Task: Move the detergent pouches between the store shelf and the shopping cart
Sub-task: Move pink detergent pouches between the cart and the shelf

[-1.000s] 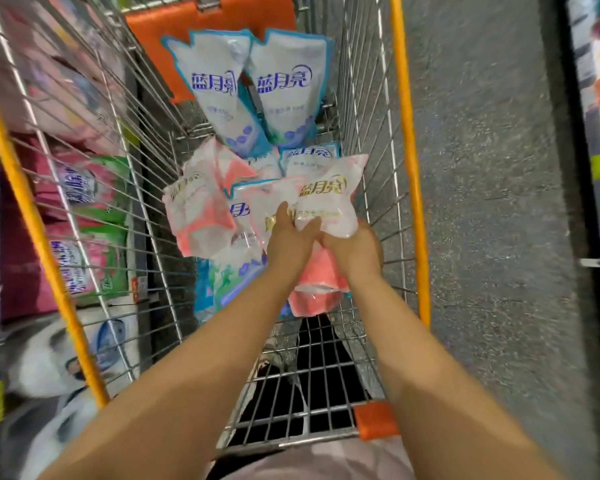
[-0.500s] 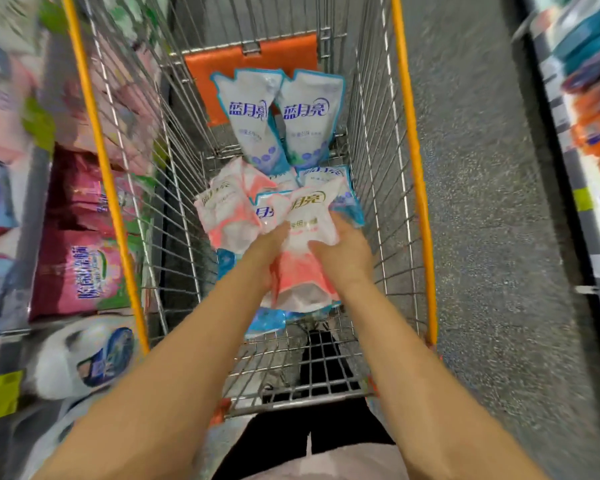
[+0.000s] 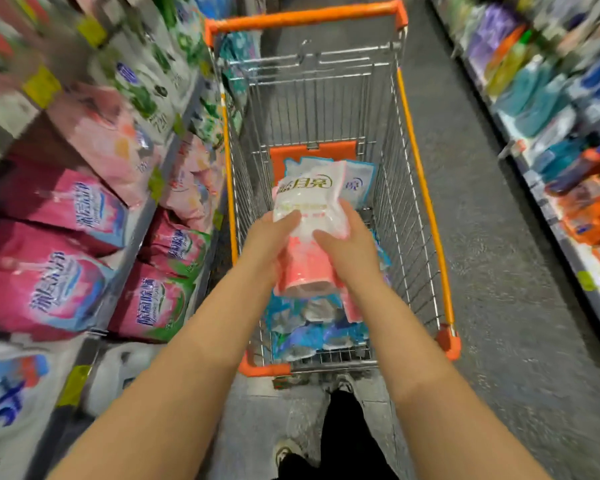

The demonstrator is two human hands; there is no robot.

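Lifted since the earlier frames, the white-and-pink plastic detergent pouch [image 3: 309, 206] is now held above the heap rather than pressed among it. More of the silver wire shopping cart with orange rails [image 3: 426, 209] is now seen, its far orange handle included.

The pouch is gripped from both sides. The left hand [image 3: 271, 240] is closed on its left edge with the thumb laid across the front, and the right hand [image 3: 350, 247] is closed on its right edge, thumb likewise on the front. The fingers of both hands are curled behind the pouch and are mostly hidden by it. The pouch is held upright, white end up and pink end down, over the middle of the cart basket.

Blue-and-white pouches [image 3: 312, 330] are piled on the cart floor below, partly covered by the held pouch and the forearms, so their number cannot be told. More blue-edged pouches [image 3: 359, 183] are leaned against the orange panel [image 3: 312, 152] at the far end and are largely blocked from sight.

The store shelf [image 3: 137, 223] on the left, stacked with pink bags [image 3: 56, 275], is set close beside the cart and is smeared by motion blur. The goods on the right-hand shelf [image 3: 568, 174] are blurred too. Grey floor [image 3: 482, 254] is seen between the cart and that shelf.
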